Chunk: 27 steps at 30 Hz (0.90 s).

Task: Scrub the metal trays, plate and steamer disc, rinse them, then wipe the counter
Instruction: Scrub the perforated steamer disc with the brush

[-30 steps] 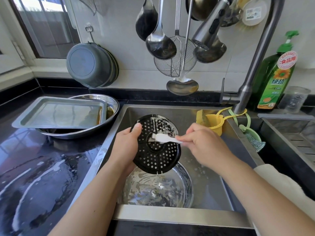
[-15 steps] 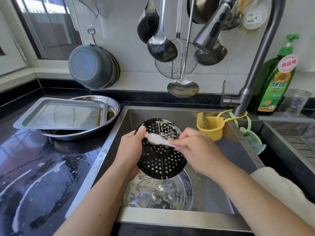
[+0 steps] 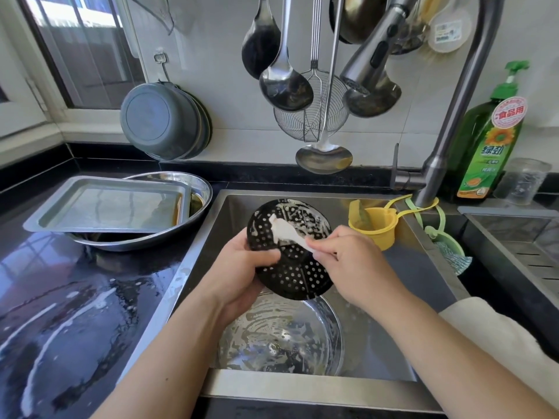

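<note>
A black glossy tabletop (image 3: 75, 297) is lying wet to the left of the steel sink (image 3: 393, 297), with streaks of white suds running across it. Behind the sink a white tiled wall is carrying hanging ladles (image 3: 286, 83) and a wire skimmer (image 3: 311, 116), and left of those a stack of grey basins (image 3: 165, 120) is hanging below a window. The pull-out faucet (image 3: 453, 116) is arching over the sink from its back right corner.

Over the middle of the sink the left hand (image 3: 239, 273) is gripping the left edge of the black perforated steamer disc (image 3: 290, 261), holding it tilted, its upper part smeared with foam. The right hand (image 3: 348, 261) is pinching a white brush (image 3: 282, 229) whose head is lying against the disc's upper left. Directly below the disc a round metal plate (image 3: 281, 337) is sitting in the sink bottom, soapy. Left of the sink a rectangular metal tray (image 3: 106, 204) is resting across a round steel basin (image 3: 187, 219); brown liquid is showing at the tray's right edge.

Right of the faucet a green dish soap bottle (image 3: 487, 140) is standing, its label reading 绿劲 with a sunflower and a round red sticker reading 食品用. A yellow cup (image 3: 375, 228) is hanging inside the sink's right wall
</note>
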{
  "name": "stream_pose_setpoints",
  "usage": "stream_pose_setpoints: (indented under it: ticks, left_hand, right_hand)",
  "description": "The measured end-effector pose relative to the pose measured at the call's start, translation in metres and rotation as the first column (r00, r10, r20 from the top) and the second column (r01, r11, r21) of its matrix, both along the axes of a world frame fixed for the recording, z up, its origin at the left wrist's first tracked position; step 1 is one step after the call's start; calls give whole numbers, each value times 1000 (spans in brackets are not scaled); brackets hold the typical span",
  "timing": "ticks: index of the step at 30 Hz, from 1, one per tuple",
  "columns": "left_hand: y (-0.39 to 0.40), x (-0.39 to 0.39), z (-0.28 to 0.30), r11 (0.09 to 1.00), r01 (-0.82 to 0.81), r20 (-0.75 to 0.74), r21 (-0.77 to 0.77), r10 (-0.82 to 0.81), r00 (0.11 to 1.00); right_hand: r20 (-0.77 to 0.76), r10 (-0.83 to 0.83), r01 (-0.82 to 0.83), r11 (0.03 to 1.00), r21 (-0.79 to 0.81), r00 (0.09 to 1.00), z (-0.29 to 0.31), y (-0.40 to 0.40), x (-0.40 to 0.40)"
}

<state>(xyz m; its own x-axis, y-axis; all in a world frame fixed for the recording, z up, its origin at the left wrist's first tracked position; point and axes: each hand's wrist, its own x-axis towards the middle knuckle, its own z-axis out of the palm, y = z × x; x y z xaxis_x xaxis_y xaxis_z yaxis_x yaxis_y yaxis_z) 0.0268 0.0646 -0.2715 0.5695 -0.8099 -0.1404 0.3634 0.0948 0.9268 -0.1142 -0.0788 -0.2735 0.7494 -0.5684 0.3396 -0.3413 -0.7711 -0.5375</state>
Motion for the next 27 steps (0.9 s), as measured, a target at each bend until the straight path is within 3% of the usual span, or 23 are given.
stream_pose_setpoints:
  ticks: [8, 15, 22, 27]
  left_hand:
    - [-2, -1, -7, 998, -37, 91, 50, 32, 995]
    - [-5, -1, -7, 994, -90, 139, 67, 80, 987]
    - [-4, 5, -8, 986, -167, 61, 19, 166, 984]
    - [-7, -1, -8, 990, -134, 157, 40, 126, 980]
  right_hand:
    - [-41, -123, 120, 990, -72, 992, -1, -4, -5]
    - [15, -200, 200, 975, -94, 980, -1, 6, -1]
    - [0, -68, 67, 995, -73, 998, 0, 15, 1]
    - [49, -236, 239, 968, -70, 970, 5, 2, -6]
